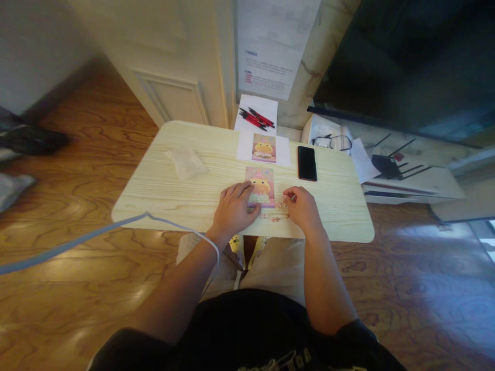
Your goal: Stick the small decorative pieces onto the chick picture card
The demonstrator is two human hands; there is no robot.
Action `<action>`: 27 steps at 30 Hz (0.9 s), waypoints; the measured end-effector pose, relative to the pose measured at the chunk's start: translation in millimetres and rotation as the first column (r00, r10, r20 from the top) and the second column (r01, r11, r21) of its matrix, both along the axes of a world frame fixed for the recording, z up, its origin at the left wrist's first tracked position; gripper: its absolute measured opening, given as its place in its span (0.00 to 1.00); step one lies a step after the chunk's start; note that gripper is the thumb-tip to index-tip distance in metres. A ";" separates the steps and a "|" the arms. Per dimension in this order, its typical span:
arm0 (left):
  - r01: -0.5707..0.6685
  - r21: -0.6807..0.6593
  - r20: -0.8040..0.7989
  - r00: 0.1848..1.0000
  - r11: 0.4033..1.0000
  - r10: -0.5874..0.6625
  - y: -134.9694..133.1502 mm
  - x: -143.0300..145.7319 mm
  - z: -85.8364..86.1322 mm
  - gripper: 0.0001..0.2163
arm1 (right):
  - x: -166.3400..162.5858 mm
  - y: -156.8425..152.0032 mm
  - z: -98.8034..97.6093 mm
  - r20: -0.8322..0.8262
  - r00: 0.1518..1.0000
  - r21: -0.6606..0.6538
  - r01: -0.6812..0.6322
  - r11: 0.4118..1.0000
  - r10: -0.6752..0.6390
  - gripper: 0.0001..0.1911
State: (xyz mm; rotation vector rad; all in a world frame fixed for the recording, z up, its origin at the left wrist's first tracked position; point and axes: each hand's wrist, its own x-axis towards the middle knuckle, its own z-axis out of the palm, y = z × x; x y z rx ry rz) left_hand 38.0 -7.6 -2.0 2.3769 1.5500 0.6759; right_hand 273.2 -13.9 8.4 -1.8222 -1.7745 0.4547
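Observation:
On the pale wood-grain table [340, 206], a small pink picture board [260, 172] with a yellow cartoon figure lies in front of me. My left hand [234, 208] rests on its left side, fingers stretched out, the thumb near the lower edge. Small loose pieces [276, 219], shaped like jigsaw pieces, are scattered below and to the right of the board. My right hand [302, 207] is over the pieces at the right, thumb and forefinger pinched together. What that pinch holds is too small to make out. A similar picture card [264, 148] lies just beyond the board.
A clear plastic bag [187, 163] lies at the left. Beyond the board are white paper [284, 151] and red-black pens [257, 119]. A phone [307, 163] lies at the right, with glasses [336, 142] behind it. A white cord [174, 223] runs to my left wrist.

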 end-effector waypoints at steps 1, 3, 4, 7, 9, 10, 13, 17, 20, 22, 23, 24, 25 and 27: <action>-0.016 0.005 0.000 1.000 1.000 0.016 -0.1 0.1 -0.3 0.26 | 3.3 -1.8 0.8 0.003 1.000 -0.007 -0.011 1.000 0.011 0.09; -0.051 0.016 -0.001 0.999 0.999 0.051 0.1 0.6 -1.3 0.25 | 8.4 -5.3 2.7 0.007 0.999 -0.025 -0.040 0.999 0.040 0.11; -0.061 0.021 -0.002 0.998 0.998 0.061 0.3 0.8 -2.0 0.25 | 10.0 -6.9 3.7 0.008 0.999 -0.035 -0.053 0.998 0.053 0.12; -0.060 0.029 -0.008 0.998 0.998 0.060 1.0 1.3 -3.5 0.24 | 11.5 -10.4 5.7 0.016 0.997 -0.055 -0.072 0.996 0.073 0.13; -0.056 0.028 -0.015 0.998 0.998 0.056 1.2 1.4 -3.7 0.24 | 10.7 -11.6 6.1 0.022 0.997 -0.053 -0.069 0.996 0.071 0.12; -0.055 0.026 -0.020 0.998 0.998 0.056 1.2 1.5 -3.5 0.24 | 10.2 -11.9 6.0 0.025 0.997 -0.052 -0.069 0.996 0.071 0.11; -0.060 0.023 -0.036 0.997 0.998 0.061 1.2 1.5 -2.8 0.24 | 8.8 -12.5 5.7 0.028 0.997 -0.055 -0.067 0.996 0.069 0.11; -0.061 0.029 -0.046 0.997 0.998 0.062 1.4 1.4 -2.4 0.24 | 8.6 -13.6 5.0 0.023 0.997 -0.056 -0.069 0.996 0.071 0.11; -0.055 0.036 -0.049 0.997 0.998 0.057 1.5 1.3 -2.7 0.24 | 10.5 -14.2 3.5 0.018 0.997 -0.055 -0.071 0.996 0.072 0.12; -0.054 0.037 -0.048 0.997 0.998 0.056 1.4 1.3 -2.9 0.24 | 12.4 -14.3 2.1 0.008 0.997 -0.052 -0.073 0.996 0.073 0.14; -0.055 0.037 -0.046 0.997 0.998 0.056 1.4 1.4 -3.0 0.23 | 13.3 -14.2 1.3 0.004 0.997 -0.047 -0.074 0.996 0.074 0.16; -0.054 0.036 -0.044 0.997 0.998 0.056 1.3 1.4 -3.1 0.23 | 14.1 -14.1 0.6 0.001 0.997 -0.042 -0.077 0.996 0.077 0.17; -0.054 0.035 -0.042 0.998 0.998 0.055 1.2 1.4 -3.2 0.24 | 14.7 -14.0 -0.1 -0.001 0.997 -0.037 -0.080 0.996 0.080 0.18; -0.057 0.034 -0.036 0.998 0.998 0.058 1.2 1.4 -3.4 0.25 | 15.3 -13.9 -1.2 0.000 0.996 -0.032 -0.086 0.996 0.086 0.18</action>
